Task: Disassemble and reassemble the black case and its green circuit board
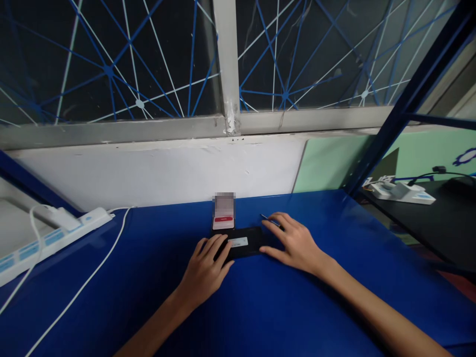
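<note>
Blue table (297, 307), black phone (247, 243) with a pale label, white card (223, 218) banded red, white power strip (48, 238), blue-and-white web pattern on dark windows (111, 59).

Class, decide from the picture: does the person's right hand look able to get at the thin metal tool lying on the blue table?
Probably yes. The right hand rests flat, its fingertips right beside the thin metal tool, with nothing lying between them on the blue table.

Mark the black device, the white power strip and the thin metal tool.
black device (253, 244): head view, bare face right of its label.
white power strip (55, 237): head view, mid body.
thin metal tool (268, 218): head view, exposed shaft.
</note>
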`<state>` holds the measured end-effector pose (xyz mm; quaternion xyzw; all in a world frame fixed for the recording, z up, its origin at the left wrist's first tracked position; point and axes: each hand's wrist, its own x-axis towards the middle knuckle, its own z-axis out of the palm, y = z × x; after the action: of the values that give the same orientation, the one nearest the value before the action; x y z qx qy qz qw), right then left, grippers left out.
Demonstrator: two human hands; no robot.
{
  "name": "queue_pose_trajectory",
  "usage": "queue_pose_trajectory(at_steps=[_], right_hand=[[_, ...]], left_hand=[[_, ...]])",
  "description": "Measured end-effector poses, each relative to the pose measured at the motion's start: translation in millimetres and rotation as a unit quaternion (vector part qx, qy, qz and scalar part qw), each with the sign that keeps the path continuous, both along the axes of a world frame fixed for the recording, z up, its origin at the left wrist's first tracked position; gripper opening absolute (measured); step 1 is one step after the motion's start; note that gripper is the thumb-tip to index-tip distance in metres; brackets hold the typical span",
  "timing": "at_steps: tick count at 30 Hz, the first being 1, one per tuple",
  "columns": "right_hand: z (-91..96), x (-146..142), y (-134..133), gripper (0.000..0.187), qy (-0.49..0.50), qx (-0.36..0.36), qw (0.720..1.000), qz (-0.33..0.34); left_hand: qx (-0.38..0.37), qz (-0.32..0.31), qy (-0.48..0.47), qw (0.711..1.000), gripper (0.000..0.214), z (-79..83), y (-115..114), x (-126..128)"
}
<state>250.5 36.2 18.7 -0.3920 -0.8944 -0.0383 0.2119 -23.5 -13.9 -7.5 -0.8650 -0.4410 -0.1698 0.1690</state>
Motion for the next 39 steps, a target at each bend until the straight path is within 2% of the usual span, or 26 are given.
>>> queue_pose_trajectory(at_steps=[3, 6, 19, 31, 39], right_hand=[[-8.3, -11.8, -9.3, 0.062, -0.017, -0.011, 0.997, 0.07], [-18.0, -16.0, -12.4, 0.062, -0.027, -0.022, 0.995, 0.097], [-21.9, -13.0, -11.5, 0.059, -0.015, -0.043, 0.994, 0.103], [-22.0, -12.6, -10.8, 0.059, -0.024, -0.044, 0.993, 0.103], [-23.3, -14.1, -13.3, 0.056, 0.009, -0.061, 0.993, 0.104]], left_hand=[[0.022, 0.021, -0.023, 0.999, 0.029, -1.1, -5.6, -3.9], [0.032, 0.029, -0.045, 0.998, 0.027, -2.2, -5.6, -3.6], [0.044, 0.034, -0.112, 0.992, 0.018, 1.7, -1.5, -0.3], [0.04, 0.03, -0.109, 0.993, 0.023, 2.1, 0.4, -1.3], [0.013, 0.032, -0.111, 0.993, 0.025, 7.5, -0.8, -0.9]])
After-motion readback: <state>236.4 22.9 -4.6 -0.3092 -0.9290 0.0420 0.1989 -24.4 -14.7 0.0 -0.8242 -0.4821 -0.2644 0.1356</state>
